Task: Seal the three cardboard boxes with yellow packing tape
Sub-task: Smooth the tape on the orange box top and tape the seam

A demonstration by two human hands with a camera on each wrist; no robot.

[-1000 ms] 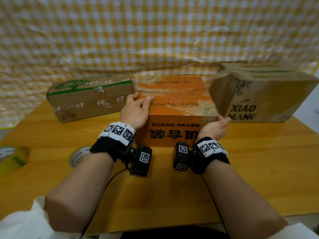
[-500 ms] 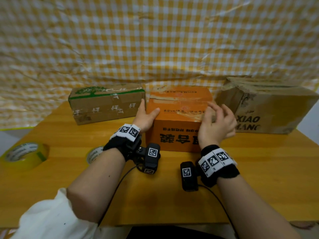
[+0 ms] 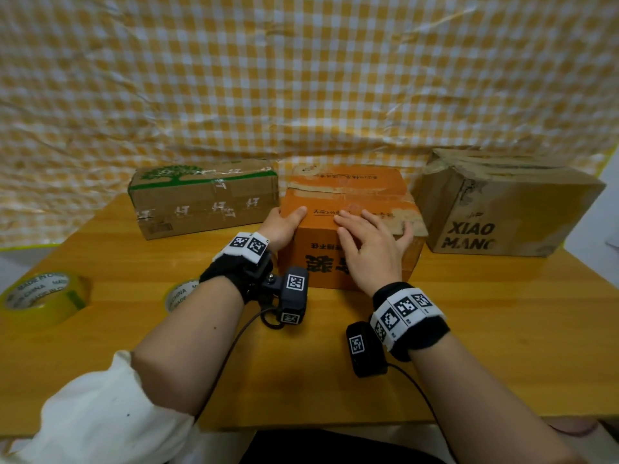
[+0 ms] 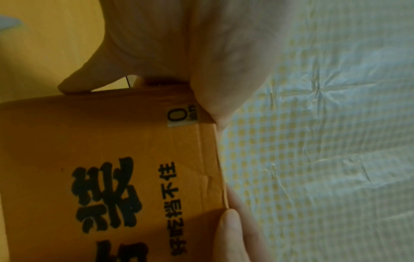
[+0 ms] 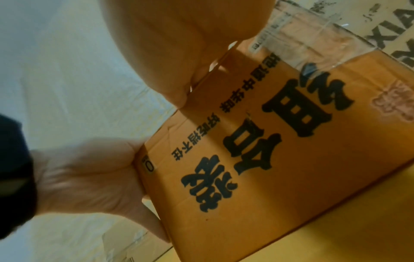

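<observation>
The orange box (image 3: 348, 195) stands in the middle of the row, between a brown box with a green tree print (image 3: 201, 199) and a brown box marked XIAO MANG (image 3: 502, 209). My left hand (image 3: 286, 224) grips the orange box's near left corner, thumb on top and fingers down the left side. Flat on the front of its top lies my right hand (image 3: 368, 232), fingers straight and spread over old tape. The right wrist view shows the orange box (image 5: 280, 141) with my left hand (image 5: 89, 177) clasping its edge. A yellow tape roll (image 3: 40, 299) lies at the far left.
A second tape roll (image 3: 181, 293) lies on the wooden table (image 3: 485, 329), partly hidden behind my left forearm. A yellow checked cloth (image 3: 301, 78) hangs close behind the boxes. The boxes stand nearly side by side.
My right hand has left the box's right front corner and now lies flat on its top. My left hand has slid from the top to the near left corner.
</observation>
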